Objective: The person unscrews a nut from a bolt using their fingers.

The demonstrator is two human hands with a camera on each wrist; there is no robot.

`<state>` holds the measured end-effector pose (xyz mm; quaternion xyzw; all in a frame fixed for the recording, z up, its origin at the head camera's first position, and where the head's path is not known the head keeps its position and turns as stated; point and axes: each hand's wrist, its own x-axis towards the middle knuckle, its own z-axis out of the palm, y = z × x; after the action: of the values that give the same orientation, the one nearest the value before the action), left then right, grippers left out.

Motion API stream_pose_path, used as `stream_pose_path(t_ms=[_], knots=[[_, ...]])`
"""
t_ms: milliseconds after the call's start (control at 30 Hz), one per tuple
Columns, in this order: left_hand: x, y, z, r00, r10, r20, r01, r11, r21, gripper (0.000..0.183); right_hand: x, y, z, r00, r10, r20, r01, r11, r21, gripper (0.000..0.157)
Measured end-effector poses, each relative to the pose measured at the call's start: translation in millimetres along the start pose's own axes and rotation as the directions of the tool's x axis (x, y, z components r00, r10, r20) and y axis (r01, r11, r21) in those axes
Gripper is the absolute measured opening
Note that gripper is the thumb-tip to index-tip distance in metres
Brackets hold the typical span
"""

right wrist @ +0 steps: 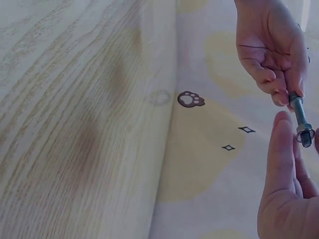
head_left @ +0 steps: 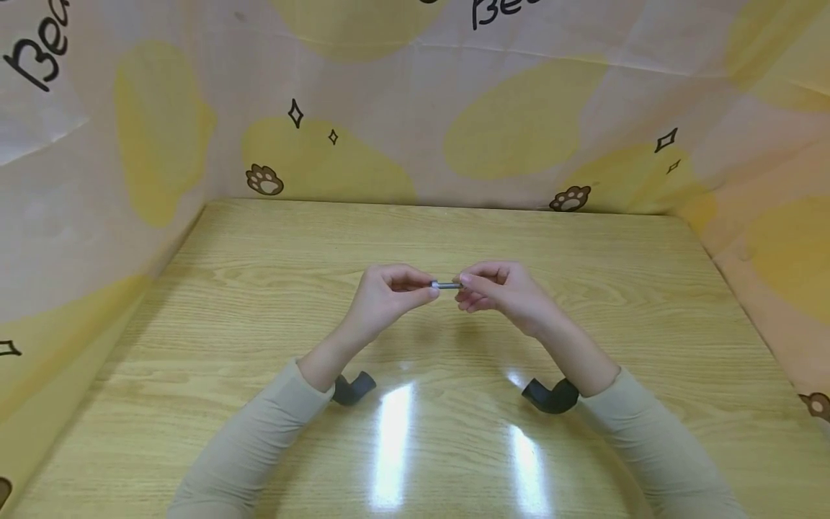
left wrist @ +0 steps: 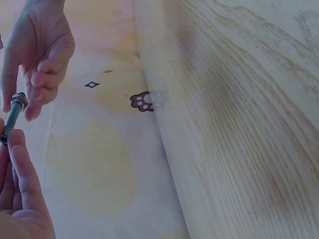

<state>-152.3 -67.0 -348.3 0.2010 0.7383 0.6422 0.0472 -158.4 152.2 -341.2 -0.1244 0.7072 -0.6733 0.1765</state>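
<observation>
A silvery metal bolt (head_left: pixel 446 285) is held level between both hands above the wooden table. My left hand (head_left: pixel 391 295) pinches its head end between thumb and fingers, which mostly cover the head. My right hand (head_left: pixel 504 290) has thumb and fingertips at the other end, around a hex nut (right wrist: pixel 305 133) threaded on the shank. The bolt's threaded tip pokes out beyond the nut in the right wrist view. In the left wrist view the same nut (left wrist: pixel 19 98) sits between the right hand's thumb and fingers, and the bolt (left wrist: pixel 14 117) runs down to the left fingertips.
The wood-grain table (head_left: pixel 428 238) has glossy light reflections near its front. Printed cloth (head_left: pixel 415 130) with paw marks and yellow patches rises at the back and both sides. A black curved piece (head_left: pixel 355 389) shows by the left cuff, another black curved piece (head_left: pixel 550 396) by the right cuff.
</observation>
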Motion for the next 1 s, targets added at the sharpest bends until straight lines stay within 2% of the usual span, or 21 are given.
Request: stream_pose_path(t_ms=[67,167,300,533,667,833,1000], knots=[[0.0,0.1,-0.4,1.000,0.001,0.002,-0.001,1.000,-0.003,0.016,0.4,0.0,0.2,1.000,0.004,0.001,-0.004,1.000,-0.001,0.028],[0.0,-0.3,-1.2,1.000,0.010,0.007,-0.010,1.000,-0.012,0.016,-0.2,-0.3,0.4,1.000,-0.031,-0.007,0.031,1.000,-0.001,0.020],[0.0,-0.8,-1.8,1.000,0.016,0.011,-0.016,1.000,-0.012,0.015,-1.1,-1.0,0.7,0.998,-0.069,-0.009,0.069,0.997,0.019,0.022],[-0.1,0.2,-1.0,1.000,0.006,0.001,-0.006,1.000,-0.020,0.015,-0.6,-2.1,1.5,0.999,-0.020,-0.029,0.021,0.998,0.054,0.017],[-0.1,-0.2,-0.7,1.000,0.010,0.004,-0.010,1.000,-0.024,0.015,-1.7,-1.7,0.4,0.999,-0.037,-0.034,0.039,0.998,0.057,0.008],[0.3,-1.5,-0.7,1.000,0.023,0.000,-0.023,1.000,-0.016,0.015,-3.0,-1.8,-1.0,0.996,-0.086,-0.024,0.087,0.995,0.050,0.019],[1.8,-1.7,-0.2,1.000,0.016,-0.010,-0.016,1.000,-0.012,0.015,-0.8,-4.0,-0.6,0.999,-0.040,-0.019,0.041,0.999,0.034,0.021]])
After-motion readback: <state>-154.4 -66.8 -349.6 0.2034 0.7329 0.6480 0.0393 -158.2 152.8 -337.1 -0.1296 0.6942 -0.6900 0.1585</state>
